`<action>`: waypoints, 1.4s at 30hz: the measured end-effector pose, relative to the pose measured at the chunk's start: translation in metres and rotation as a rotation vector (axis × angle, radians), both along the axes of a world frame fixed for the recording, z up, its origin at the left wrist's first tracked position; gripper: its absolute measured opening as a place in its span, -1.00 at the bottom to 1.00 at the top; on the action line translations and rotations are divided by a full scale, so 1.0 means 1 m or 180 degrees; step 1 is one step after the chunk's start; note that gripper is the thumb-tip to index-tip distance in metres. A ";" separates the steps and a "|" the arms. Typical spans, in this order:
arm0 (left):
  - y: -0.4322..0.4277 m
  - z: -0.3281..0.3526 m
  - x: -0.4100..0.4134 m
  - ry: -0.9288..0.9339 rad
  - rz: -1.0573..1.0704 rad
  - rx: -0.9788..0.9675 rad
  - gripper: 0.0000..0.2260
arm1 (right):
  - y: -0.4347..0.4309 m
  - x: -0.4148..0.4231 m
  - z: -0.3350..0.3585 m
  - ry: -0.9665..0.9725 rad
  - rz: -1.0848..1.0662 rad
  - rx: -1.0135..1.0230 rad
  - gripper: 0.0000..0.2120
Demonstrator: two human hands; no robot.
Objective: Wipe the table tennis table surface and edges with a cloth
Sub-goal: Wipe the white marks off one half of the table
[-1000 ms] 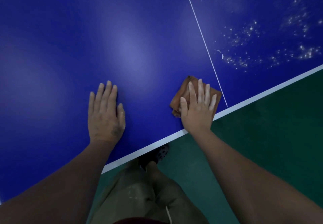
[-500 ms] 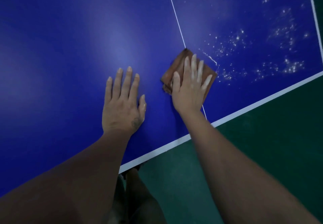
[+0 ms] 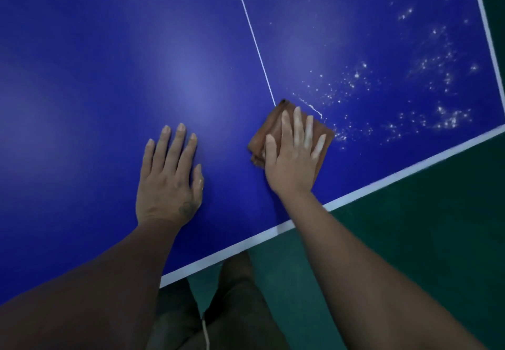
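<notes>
Head view: the person leans over the blue desk (image 3: 136, 63), both forearms reaching forward. The left hand (image 3: 169, 180) lies flat on the bare surface, fingers straight and slightly spread, with a small dark mark by the thumb base, too blurred to read. The right hand (image 3: 292, 158) presses flat on a folded brown cloth (image 3: 273, 123), fingers straight and a little fanned, thumb along the cloth's left side. The cloth lies on the near end of the thin white centre line (image 3: 254, 41), near the white edge stripe (image 3: 382, 180). Just beyond its far right side runs a short white streak (image 3: 311, 108), and white specks (image 3: 355, 82) scatter over the desk's right half. Below the edge are green floor (image 3: 410, 240) and the person's legs (image 3: 240, 295).
</notes>
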State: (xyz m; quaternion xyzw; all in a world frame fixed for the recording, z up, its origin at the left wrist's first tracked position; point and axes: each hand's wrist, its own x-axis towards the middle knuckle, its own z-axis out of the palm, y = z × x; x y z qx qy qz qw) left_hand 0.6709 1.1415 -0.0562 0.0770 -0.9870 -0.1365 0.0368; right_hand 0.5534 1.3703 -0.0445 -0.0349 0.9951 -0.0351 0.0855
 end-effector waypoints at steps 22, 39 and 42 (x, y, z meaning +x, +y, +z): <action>0.098 0.016 -0.012 -0.0403 0.1654 0.0063 -0.40 | -0.011 -0.110 -0.002 -0.0044 0.0178 -0.0243 -0.36; 0.099 0.008 -0.011 -0.0282 0.1749 0.0022 -0.41 | 0.111 -0.009 -0.007 0.0130 0.0855 -0.0094 -0.37; 0.100 0.008 -0.012 -0.0300 0.1746 0.0035 -0.40 | 0.105 -0.076 -0.008 0.0148 0.0636 -0.0102 -0.37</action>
